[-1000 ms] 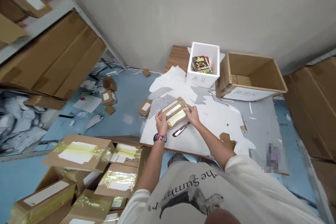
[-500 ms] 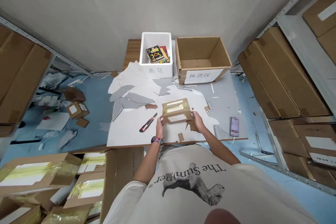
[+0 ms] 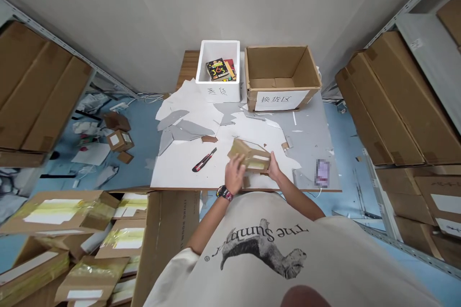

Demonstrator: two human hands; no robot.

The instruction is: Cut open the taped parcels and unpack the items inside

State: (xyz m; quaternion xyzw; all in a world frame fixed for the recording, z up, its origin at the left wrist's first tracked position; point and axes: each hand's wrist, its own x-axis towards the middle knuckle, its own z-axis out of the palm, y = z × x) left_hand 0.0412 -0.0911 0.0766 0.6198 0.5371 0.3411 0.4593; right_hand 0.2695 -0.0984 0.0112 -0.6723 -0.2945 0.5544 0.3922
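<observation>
Cardboard mailer (image 3: pixel 249 155) held tilted over the white board (image 3: pixel 180 172), at 12 o'clock from my chest, yellow tape showing along it. Right grip (image 3: pixel 274 168) clamped on its right end. Left grip (image 3: pixel 235 176) has fingers spread apart, against its near edge. Utility knife (image 3: pixel 204 160) lies on the board at 9 o'clock from the mailer, just clear of my hands. Foam box (image 3: pixel 218 92) holding books (image 3: pixel 218 69) stands at 11 o'clock, labelled carton (image 3: pixel 283 76) at 1 o'clock, both on the wooden counter (image 3: pixel 188 64). Taped parcels (image 3: pixel 68 208) are stacked at 7 o'clock.
</observation>
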